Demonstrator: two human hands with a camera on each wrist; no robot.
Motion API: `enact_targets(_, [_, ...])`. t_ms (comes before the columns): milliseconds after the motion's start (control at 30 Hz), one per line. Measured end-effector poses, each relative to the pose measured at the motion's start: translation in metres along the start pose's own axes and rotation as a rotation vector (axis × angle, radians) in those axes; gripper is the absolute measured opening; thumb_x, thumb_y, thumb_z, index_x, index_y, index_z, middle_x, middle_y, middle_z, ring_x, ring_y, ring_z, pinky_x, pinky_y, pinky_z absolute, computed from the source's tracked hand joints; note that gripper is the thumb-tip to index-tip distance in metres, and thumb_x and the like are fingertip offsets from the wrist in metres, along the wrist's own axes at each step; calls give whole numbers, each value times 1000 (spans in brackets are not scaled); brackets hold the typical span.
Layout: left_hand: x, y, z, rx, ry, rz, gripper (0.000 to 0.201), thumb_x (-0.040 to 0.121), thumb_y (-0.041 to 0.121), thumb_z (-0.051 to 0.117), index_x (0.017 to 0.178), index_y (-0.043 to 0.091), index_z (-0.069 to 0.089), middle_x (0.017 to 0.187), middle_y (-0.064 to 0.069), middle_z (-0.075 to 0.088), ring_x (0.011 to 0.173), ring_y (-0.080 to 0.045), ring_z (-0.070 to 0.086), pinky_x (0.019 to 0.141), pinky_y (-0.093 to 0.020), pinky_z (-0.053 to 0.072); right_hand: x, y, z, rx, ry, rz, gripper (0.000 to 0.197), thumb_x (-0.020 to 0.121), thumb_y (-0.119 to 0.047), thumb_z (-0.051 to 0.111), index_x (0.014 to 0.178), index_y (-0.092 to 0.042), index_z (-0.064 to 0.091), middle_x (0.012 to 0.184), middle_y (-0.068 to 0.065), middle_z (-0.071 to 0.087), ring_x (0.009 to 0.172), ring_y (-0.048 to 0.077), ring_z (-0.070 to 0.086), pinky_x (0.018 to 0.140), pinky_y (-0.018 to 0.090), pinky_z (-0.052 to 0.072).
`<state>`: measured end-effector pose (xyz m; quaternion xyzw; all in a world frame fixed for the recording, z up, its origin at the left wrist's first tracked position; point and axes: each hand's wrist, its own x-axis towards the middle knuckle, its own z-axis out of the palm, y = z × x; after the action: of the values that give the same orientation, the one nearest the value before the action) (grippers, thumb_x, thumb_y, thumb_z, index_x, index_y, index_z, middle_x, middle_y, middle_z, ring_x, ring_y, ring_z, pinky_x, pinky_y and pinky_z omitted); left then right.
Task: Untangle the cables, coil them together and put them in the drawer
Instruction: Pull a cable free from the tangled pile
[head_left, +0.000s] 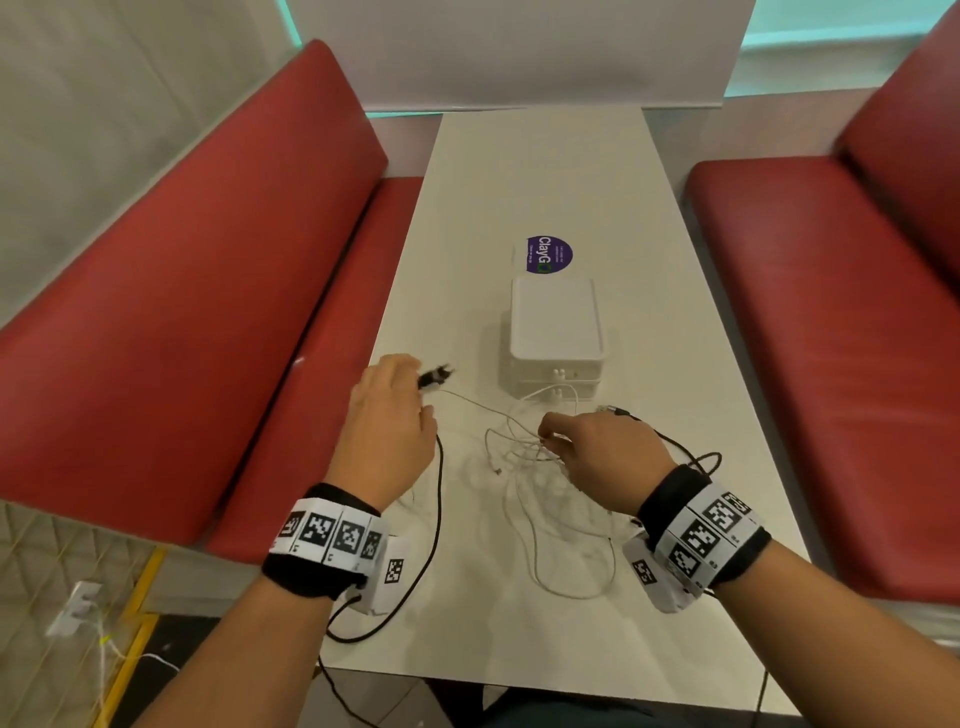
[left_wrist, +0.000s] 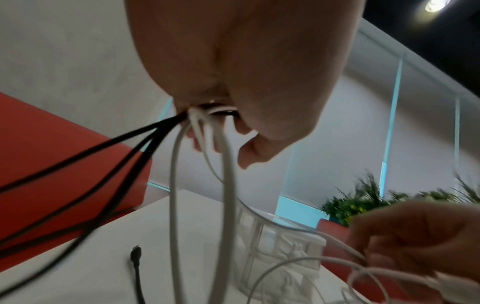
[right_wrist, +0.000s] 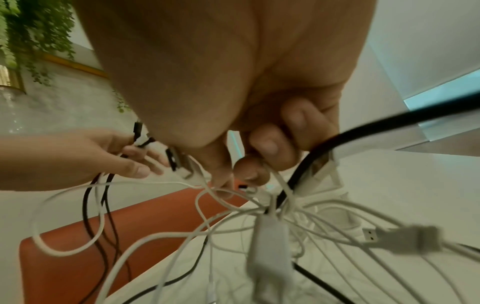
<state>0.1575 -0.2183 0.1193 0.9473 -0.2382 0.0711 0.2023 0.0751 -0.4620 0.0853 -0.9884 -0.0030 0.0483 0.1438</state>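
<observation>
A tangle of thin white cables (head_left: 540, 467) and a black cable (head_left: 439, 499) lies on the white table (head_left: 545, 171), in front of a small white drawer box (head_left: 555, 332). My left hand (head_left: 389, 415) grips black and white cable ends, with black plugs (head_left: 436, 375) sticking out past its fingers. In the left wrist view black cable strands (left_wrist: 103, 164) and white cable strands (left_wrist: 176, 185) hang from that fist. My right hand (head_left: 597, 457) pinches white strands of the tangle. In the right wrist view its fingers (right_wrist: 267, 144) curl round white cables (right_wrist: 233, 205), and a white USB plug (right_wrist: 389, 236) dangles.
Red padded benches (head_left: 182, 312) run along both sides of the table. A purple round sticker (head_left: 549, 254) lies beyond the drawer box. A black cable loop (head_left: 701, 462) trails off by my right wrist. A socket and wires (head_left: 78, 603) sit on the floor at lower left.
</observation>
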Motion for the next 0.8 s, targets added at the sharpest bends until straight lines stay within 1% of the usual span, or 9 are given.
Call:
enact_targets(100, [-6, 24, 6, -179, -156, 196, 32, 93, 9, 62, 125, 10, 58, 126, 0, 56, 98, -13, 57, 94, -28, 48, 0, -7, -2, 25, 48, -154, 26, 103, -44, 45, 118, -39, 65, 92, -6, 67, 84, 21, 64, 67, 36, 51])
enact_targets(167, [-9, 36, 17, -168, -290, 220, 19, 98, 14, 57, 117, 11, 57, 112, 1, 59, 96, -15, 59, 86, -29, 49, 0, -13, -4, 79, 81, -222, 25, 102, -41, 50, 118, -36, 69, 84, -7, 62, 79, 22, 62, 63, 36, 48])
enact_targets(233, [-9, 41, 24, -164, -307, 168, 6, 100, 16, 55, 97, 11, 54, 90, 2, 56, 79, -19, 56, 71, -35, 47, -1, -17, -5, 168, 150, -194, 20, 101, -40, 54, 110, -29, 68, 70, -12, 53, 69, 19, 57, 59, 36, 44])
enact_targets(300, [-8, 41, 24, -210, -280, 115, 22, 100, 18, 58, 82, 18, 45, 75, 7, 48, 67, -12, 48, 62, -32, 41, -2, -15, -3, 256, 195, -128, 21, 99, -48, 57, 99, -27, 60, 63, -15, 51, 62, 13, 53, 57, 36, 45])
enact_targets(400, [-7, 43, 15, -338, -249, 86, 37, 97, 12, 63, 72, 27, 40, 64, 10, 43, 61, -3, 49, 59, -21, 36, -1, -6, 4, 232, 125, -65, 42, 91, -69, 50, 79, -29, 50, 59, -9, 55, 59, 12, 54, 56, 35, 46])
enact_targets(567, [0, 42, -1, -601, -107, -96, 13, 94, 4, 67, 86, -4, 62, 64, 17, 49, 64, 2, 56, 68, -7, 42, -2, 9, 19, 202, -58, 60, 47, 101, -56, 45, 68, -23, 44, 64, -4, 54, 66, 22, 57, 58, 36, 41])
enact_targets(633, [0, 38, -6, -577, -102, -88, 12, 94, 6, 67, 85, -2, 63, 63, 16, 48, 59, 0, 52, 65, -8, 40, -3, 16, 18, 309, -48, 130, 46, 100, -56, 44, 66, -26, 44, 64, -4, 58, 67, 21, 59, 60, 37, 45])
enact_targets(700, [-2, 30, -8, -582, -125, -107, 11, 94, 5, 66, 84, 0, 64, 68, 4, 56, 59, -1, 55, 66, -11, 44, -3, 18, 12, 285, -6, 183, 47, 97, -60, 47, 65, -26, 46, 63, -6, 58, 66, 16, 56, 56, 32, 41])
enact_targets(800, [-10, 20, -9, -727, -144, -224, 24, 95, 1, 61, 75, 14, 59, 76, 1, 64, 63, -15, 65, 56, -35, 59, -3, 16, 6, 62, 28, 201, 42, 98, -57, 44, 73, -23, 49, 66, -7, 56, 73, 18, 57, 55, 28, 32])
